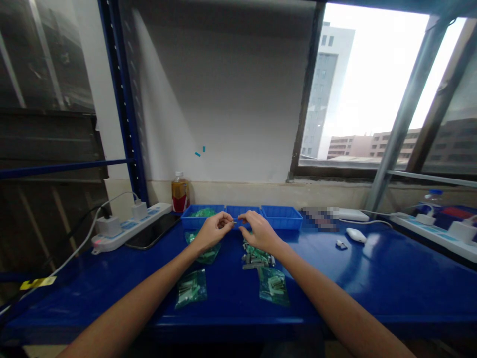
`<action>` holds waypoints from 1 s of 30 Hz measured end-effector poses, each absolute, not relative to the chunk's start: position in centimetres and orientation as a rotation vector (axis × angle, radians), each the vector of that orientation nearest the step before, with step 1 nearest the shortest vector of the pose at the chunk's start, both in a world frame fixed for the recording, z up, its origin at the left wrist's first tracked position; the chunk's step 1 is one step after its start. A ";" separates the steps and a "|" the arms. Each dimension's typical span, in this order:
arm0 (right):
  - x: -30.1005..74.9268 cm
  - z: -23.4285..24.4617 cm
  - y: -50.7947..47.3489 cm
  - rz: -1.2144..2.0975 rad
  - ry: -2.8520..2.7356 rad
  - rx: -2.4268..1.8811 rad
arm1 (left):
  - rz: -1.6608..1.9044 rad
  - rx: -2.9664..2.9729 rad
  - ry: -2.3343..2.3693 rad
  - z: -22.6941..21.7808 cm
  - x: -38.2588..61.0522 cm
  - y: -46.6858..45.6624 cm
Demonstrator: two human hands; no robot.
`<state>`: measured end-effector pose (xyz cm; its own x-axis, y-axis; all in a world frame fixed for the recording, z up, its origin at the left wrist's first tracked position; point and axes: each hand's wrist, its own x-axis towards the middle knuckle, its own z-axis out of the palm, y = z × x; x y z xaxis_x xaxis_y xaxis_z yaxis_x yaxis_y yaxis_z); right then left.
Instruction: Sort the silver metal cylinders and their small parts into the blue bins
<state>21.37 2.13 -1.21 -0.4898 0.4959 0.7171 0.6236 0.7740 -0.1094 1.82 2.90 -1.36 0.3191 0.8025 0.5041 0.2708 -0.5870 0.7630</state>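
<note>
My left hand [213, 229] and my right hand [258, 230] meet above the blue table [372, 278], just in front of a row of three blue trays [281, 217]. Both hands pinch a tiny part between their fingertips; it is too small to name. Under my right hand lies a loose pile of small metal parts [257, 258]. Green plastic bags of parts lie beside my forearms, one at the left [191, 287] and one at the right [274, 286]. Another green bag [207, 254] lies under my left wrist.
A white power strip [130, 226] with plugged chargers sits at the left, beside a dark phone [151, 236]. A drink bottle [179, 193] stands behind the trays. A white device [356, 234] and a second power strip [436, 231] lie at the right.
</note>
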 end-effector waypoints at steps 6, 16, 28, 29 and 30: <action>20.9 -0.7 1.3 -0.307 -2.200 -0.812 | 1.172 2.053 0.946 -1.3 2.3 2.5; 20.8 -1.0 1.6 -0.245 -2.133 -0.826 | 1.187 2.276 0.986 -0.8 2.3 1.5; 20.8 -1.0 1.4 -0.203 -2.120 -0.854 | 1.245 2.464 1.104 -0.4 2.4 1.1; 20.8 -0.9 1.3 -0.204 -2.121 -0.855 | 1.246 2.442 1.109 -0.4 2.4 1.1; 20.8 -0.9 1.2 -0.209 -2.124 -0.856 | 1.239 2.421 1.110 -0.3 2.4 1.1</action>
